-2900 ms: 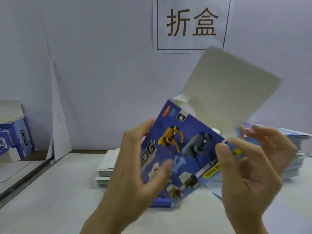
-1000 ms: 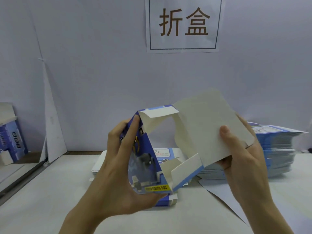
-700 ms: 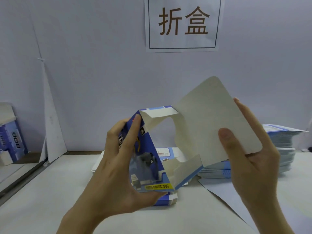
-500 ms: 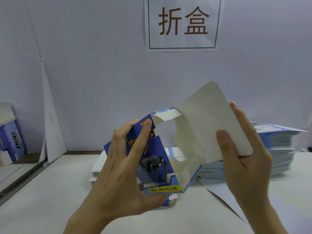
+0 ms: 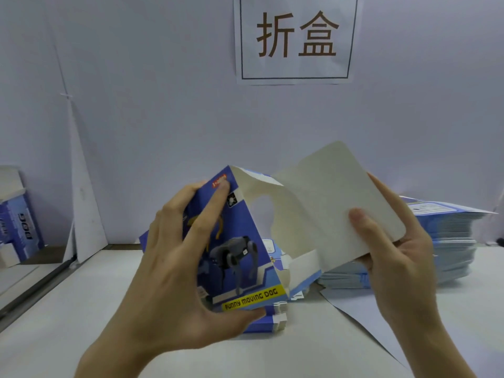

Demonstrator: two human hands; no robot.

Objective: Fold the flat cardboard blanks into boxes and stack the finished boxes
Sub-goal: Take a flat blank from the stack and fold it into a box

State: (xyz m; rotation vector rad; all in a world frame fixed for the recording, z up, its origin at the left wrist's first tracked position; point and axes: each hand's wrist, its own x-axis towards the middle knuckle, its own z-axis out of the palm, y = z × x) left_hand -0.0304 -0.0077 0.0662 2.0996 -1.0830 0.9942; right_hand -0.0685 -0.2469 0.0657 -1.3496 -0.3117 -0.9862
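Head view, noted from beside the bench. A pale table [image 5: 81, 309] runs back to a wall with a paper sign [image 5: 296, 39] pinned high. The biggest item on the table is a tall stack of flat blanks [image 5: 450, 241] at the far right, many sheets deep, so by my reckoning most of the job lies ahead. A lower pile of blanks [image 5: 272, 320] sits at centre, just behind the hands. At the far left, by the frame edge, a few finished boxes [image 5: 19, 227] stand upright together, one with a white flap raised; the count is unclear and their contents are hidden. One half-formed box [image 5: 240, 255] is held up off the table at centre, above the low pile. Its body is opened into a sleeve, with the printed dog face toward me and the right end open. Inside is bare white card, with nothing in it that I can see. The left hand [image 5: 169, 268] grips the body, fingers spread over the printed face and thumb hooked under the lower edge. The right hand [image 5: 401, 263] pinches the big lid flap [image 5: 335, 203], thumb on its white inner side and fingers behind; the flap is swung out to the right, not closed. The upper dust flap [image 5: 256, 184] and lower dust flap [image 5: 302, 264] stick out, not yet tucked. My judgement is that this box is mid-fold: the dust flaps have to go in and the lid down, the hidden far end needs checking, and then it joins the left group.
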